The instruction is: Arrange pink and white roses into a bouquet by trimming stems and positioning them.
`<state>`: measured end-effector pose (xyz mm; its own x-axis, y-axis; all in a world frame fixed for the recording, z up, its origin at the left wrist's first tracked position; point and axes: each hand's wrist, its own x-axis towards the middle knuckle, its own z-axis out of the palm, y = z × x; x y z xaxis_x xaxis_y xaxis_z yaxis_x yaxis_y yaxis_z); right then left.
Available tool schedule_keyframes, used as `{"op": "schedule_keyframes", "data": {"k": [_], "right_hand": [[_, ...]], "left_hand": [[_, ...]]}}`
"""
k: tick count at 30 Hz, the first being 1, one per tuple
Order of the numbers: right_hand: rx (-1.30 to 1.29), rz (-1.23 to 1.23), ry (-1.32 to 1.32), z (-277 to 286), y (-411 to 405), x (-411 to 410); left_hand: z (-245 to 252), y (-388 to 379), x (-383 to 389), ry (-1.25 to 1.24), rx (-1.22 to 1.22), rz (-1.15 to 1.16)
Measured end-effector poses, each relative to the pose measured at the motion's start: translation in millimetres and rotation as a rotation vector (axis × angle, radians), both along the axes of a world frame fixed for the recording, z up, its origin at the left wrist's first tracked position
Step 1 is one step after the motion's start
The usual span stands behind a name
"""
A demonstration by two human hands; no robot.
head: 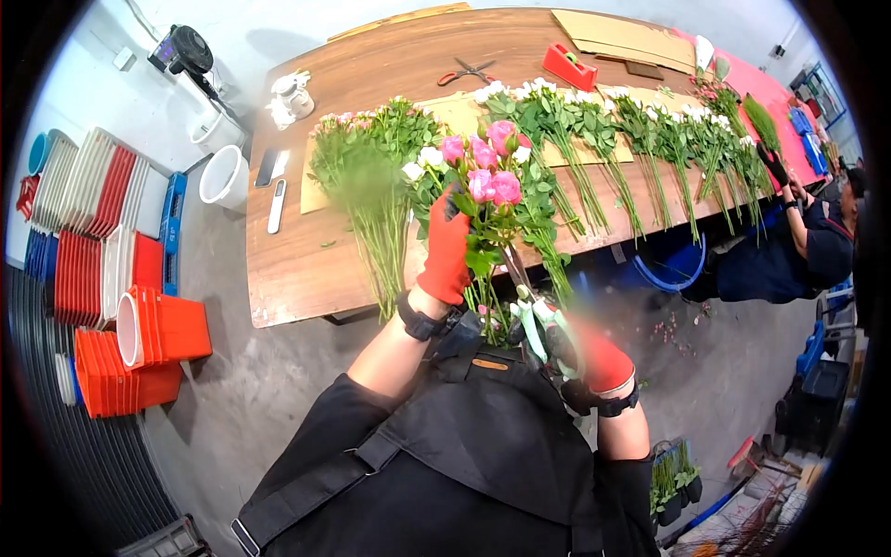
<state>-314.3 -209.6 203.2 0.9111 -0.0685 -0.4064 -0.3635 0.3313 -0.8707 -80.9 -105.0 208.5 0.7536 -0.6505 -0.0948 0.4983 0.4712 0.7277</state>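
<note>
My left hand (447,252), in a red work glove with dark fingertips, grips a stem of pink roses (493,177) with several open blooms just above the table's front edge. My right hand (593,354), gloved the same way, holds floral scissors (533,327) with mint-green handles. Their blades point up beside the leaves and stems below the blooms. Whether the blades touch a stem I cannot tell. White roses (431,157) and green foliage show behind the pink blooms. To the left, a pile of small pink roses (362,139) lies with its stems toward me, partly blurred.
Bunches of white roses (543,101) line the wooden table (306,278). Red-handled scissors (465,72), a red tape dispenser (569,66) and cardboard (619,35) lie farther back. A co-worker (786,244) stands at right by a blue tub (672,268). Orange crates (167,324) stand at left.
</note>
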Motion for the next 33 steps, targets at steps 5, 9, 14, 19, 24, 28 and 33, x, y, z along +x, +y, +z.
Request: {"op": "schedule_keyframes", "data": {"k": [5,9,14,19,24,28,33], "right_hand": [[0.137,-0.077,-0.037,-18.3,-3.6,-0.1],[0.027,-0.186,-0.076,-23.3,2.9,-6.3],[-0.349,-0.147,-0.166,-12.7,14.8,-0.1],[-0.719,-0.201,-0.14,14.6,21.9,20.0],[-1.329,-0.396,-0.296,34.4,32.8,30.5],[-1.063,-0.32,-0.333,34.3,26.4,29.0],[-0.495,-0.332,-0.149,2.6,22.4,9.6]], "left_hand": [[-2.2,-7.5,-0.6,-0.091,-0.008,-0.014],[-21.6,-18.6,9.3,-0.243,0.02,0.066],[-41.9,-32.0,16.6,-0.395,0.179,0.261],[-41.9,-44.8,7.8,-0.489,0.219,0.444],[-31.5,-42.3,-5.6,-0.559,0.352,0.407],[-40.4,-49.1,-6.3,-0.567,0.337,0.468],[-36.8,-49.2,-8.8,-0.608,0.357,0.49]]}}
